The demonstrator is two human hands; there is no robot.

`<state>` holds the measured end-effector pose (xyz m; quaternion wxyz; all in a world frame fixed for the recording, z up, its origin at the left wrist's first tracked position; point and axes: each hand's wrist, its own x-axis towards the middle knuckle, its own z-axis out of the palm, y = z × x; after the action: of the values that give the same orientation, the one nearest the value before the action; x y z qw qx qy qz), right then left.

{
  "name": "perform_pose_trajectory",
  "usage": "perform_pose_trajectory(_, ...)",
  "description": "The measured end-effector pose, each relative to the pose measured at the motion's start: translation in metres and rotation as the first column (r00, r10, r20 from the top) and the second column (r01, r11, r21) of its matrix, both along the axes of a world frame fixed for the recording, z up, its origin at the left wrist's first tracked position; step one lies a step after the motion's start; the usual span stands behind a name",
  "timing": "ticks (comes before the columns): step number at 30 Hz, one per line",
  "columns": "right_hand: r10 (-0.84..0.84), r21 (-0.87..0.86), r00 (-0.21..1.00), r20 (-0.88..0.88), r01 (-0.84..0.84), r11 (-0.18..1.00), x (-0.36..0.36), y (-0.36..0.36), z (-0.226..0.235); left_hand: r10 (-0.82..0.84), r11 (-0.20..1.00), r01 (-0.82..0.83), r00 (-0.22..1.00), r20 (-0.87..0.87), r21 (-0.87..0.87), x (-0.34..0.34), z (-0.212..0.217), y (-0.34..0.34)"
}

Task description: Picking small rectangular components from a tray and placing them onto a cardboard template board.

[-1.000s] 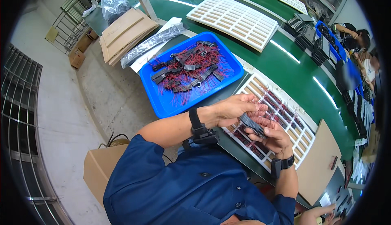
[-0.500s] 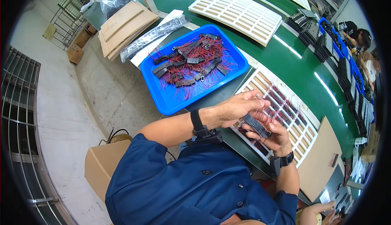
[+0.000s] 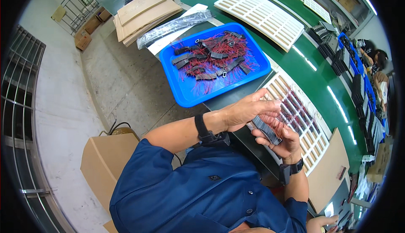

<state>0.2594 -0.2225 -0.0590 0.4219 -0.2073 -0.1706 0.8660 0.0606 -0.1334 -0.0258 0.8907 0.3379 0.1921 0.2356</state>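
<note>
Black strip (image 3: 266, 131) in right hand (image 3: 290, 145)

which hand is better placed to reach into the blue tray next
Probably the left hand: it is nearer the blue tray, while the right hand cradles the black strip.

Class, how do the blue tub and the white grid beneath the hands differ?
The blue tub is one undivided space; the white grid has many slots. The tub's wired strips lie heaped, while the grid's red wires lie in rows. The tub has rounded corners; the grid's look squarer. Both contain red wires.
</note>
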Motion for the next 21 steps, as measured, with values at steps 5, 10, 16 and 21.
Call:
perform_pose_trajectory(5,-0.005,-0.010,0.998,0.067,0.006,1.000,-0.011,0.007,0.009,0.000,0.986,0.010,0.998,-0.055,0.168,-0.029,-0.007,0.002)
perform_pose_trajectory(10,0.000,-0.084,0.980,0.199,0.017,0.996,-0.025,0.027,0.020,-0.033,0.946,0.045,0.999,-0.043,0.322,-0.045,-0.014,0.027)
perform_pose_trajectory(16,0.037,-0.150,0.998,0.050,-0.029,0.988,-0.051,0.083,0.016,0.106,0.948,-0.015,0.957,-0.270,0.317,-0.104,0.017,0.085)
perform_pose_trajectory(21,0.034,-0.185,0.999,-0.025,-0.038,0.982,-0.092,0.123,0.041,0.630,0.697,-0.218,0.640,-0.440,0.683,-0.228,0.002,0.213)
